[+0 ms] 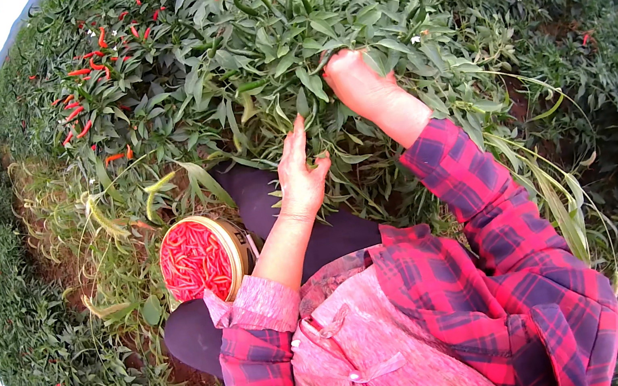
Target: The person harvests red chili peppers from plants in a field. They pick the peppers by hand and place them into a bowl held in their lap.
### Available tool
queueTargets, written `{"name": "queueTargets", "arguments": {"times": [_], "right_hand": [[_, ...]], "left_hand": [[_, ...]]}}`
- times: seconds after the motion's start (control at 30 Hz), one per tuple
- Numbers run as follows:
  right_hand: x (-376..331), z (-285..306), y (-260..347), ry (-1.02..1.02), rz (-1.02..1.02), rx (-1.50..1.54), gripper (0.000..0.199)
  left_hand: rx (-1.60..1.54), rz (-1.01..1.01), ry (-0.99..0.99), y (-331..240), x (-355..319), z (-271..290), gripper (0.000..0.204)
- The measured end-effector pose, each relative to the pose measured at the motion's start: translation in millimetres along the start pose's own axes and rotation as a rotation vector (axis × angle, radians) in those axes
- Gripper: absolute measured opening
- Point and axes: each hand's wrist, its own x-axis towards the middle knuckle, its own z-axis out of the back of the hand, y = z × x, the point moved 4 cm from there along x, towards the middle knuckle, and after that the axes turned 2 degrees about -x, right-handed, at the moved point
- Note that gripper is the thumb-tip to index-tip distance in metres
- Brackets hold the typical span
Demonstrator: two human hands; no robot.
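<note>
Both hands are in the leafy green chili bush (pixel 237 58). Left hand (pixel 298 174) is open, fingers spread, touching leaves near the middle. Right hand (pixel 358 82) is farther in, fingertips buried in foliage, so can't tell its grip. Round tan basket (pixel 234 246) w/ small red chilies (pixel 194 261) sits near left.

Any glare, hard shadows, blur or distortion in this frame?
Head view: soft, even daylight, no hard shadows or glare; strong fisheye bending with a black rim; plants, left hand, right hand and chilli bucket are sharp centrally, softer toward the edges.
</note>
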Motion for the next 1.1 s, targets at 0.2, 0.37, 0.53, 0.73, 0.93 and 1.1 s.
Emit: {"name": "queueTargets", "arguments": {"times": [0.2, 0.37, 0.53, 0.73, 0.93, 1.1], "right_hand": [[-68.1, 10.2, 10.0, -0.412, -0.283, 1.19, 0.018], [-109.8, 19.5, 35.4, -0.3, -0.079, 1.272, 0.014], [-124.7, 86.1, -28.7, 0.184, -0.183, 2.402, 0.022], [15.8, 63.7, -128.8, -0.168, -0.377, 2.282, 0.022], [151.7, -65.9, -88.2, 0.154, -0.702, 1.278, 0.031], [172.9, -62.7, -32.8, -0.098, -0.494, 1.51, 0.028]], "left_hand": [[0.058, 0.04, 0.162, 5.9, -43.0, -15.6, 0.074], [0.186, -0.061, 0.165, 18.7, -55.7, -36.9, 0.069], [0.152, -0.036, 0.327, 11.7, -57.3, -44.6, 0.075], [0.055, 0.026, 0.416, 32.4, -82.2, -67.1, 0.062], [0.032, -0.122, 0.376, 14.0, -60.8, -74.0, 0.054], [0.033, -0.014, 0.447, 18.6, -64.5, -63.5, 0.058]]}}
